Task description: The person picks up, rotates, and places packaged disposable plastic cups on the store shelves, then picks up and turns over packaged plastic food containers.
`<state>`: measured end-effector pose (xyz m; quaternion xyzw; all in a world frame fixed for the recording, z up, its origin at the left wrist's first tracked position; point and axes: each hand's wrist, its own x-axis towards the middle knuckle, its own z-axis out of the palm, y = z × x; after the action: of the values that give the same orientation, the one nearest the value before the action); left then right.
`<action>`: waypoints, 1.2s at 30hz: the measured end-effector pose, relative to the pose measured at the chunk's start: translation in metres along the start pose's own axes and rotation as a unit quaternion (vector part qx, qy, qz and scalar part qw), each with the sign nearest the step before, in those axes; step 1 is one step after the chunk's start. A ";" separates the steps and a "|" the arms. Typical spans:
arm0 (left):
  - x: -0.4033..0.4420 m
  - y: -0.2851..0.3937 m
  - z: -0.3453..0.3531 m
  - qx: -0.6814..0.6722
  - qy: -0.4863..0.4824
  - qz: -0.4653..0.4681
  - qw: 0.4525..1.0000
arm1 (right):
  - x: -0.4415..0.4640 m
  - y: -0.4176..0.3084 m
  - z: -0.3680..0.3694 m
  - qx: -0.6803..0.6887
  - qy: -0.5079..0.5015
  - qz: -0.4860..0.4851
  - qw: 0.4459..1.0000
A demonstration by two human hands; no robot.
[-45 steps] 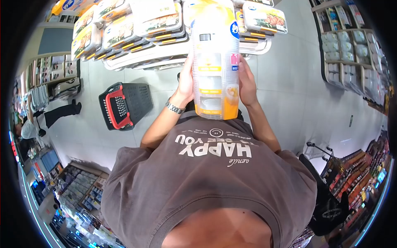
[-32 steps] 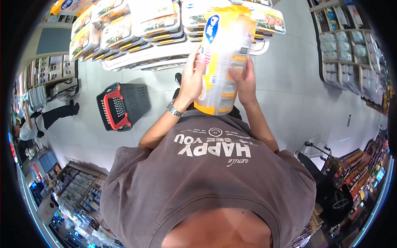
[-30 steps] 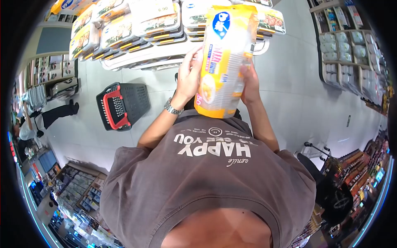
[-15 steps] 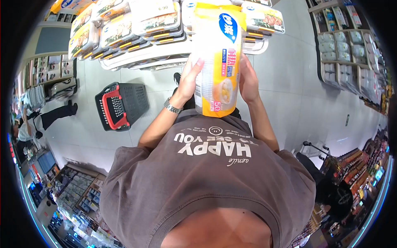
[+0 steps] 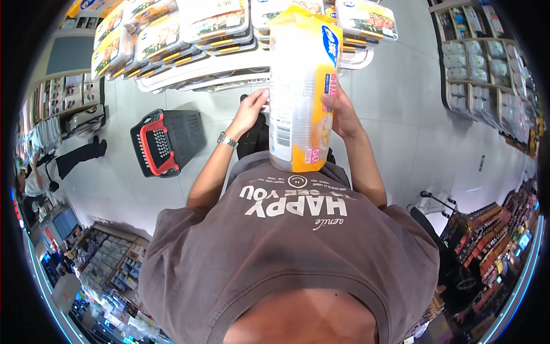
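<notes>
A tall yellow and clear package (image 5: 301, 109) of stacked ribbed tubs stands roughly upright before my chest, its barcode and part of its yellow printed side showing. My right hand (image 5: 345, 114) holds it from the right, with the thumb on its front edge and the other fingers partly hidden behind. At its left edge is my left hand (image 5: 250, 112), fingers bent and drawn together with the thumb; whether the fingertips grip the package or something small is hidden. A metal watch (image 5: 227, 139) is on my left wrist.
Stacked food-container packs (image 5: 217, 26) fill a white display (image 5: 229, 71) ahead. A black basket (image 5: 186, 135) with a red handle stands on the floor at left. Shelves (image 5: 472, 63) line the right, and a person in dark trousers (image 5: 77, 159) is at far left.
The package has turned from its yellow front to its barcode side. My left hand has come off its side and moved left, its fingers drawing together; my right hand stays on the package.
</notes>
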<state>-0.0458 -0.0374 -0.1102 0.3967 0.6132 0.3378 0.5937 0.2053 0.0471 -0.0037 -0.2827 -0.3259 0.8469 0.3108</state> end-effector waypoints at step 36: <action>-0.036 -0.218 -0.014 0.402 -0.121 -0.190 0.888 | 0.052 -0.014 0.030 -0.073 -0.009 -0.010 0.997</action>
<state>-0.0790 -0.1684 -0.2857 0.5152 0.6837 -0.1066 0.5058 0.1562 0.0810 0.0117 -0.2936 -0.3926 0.8201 0.2951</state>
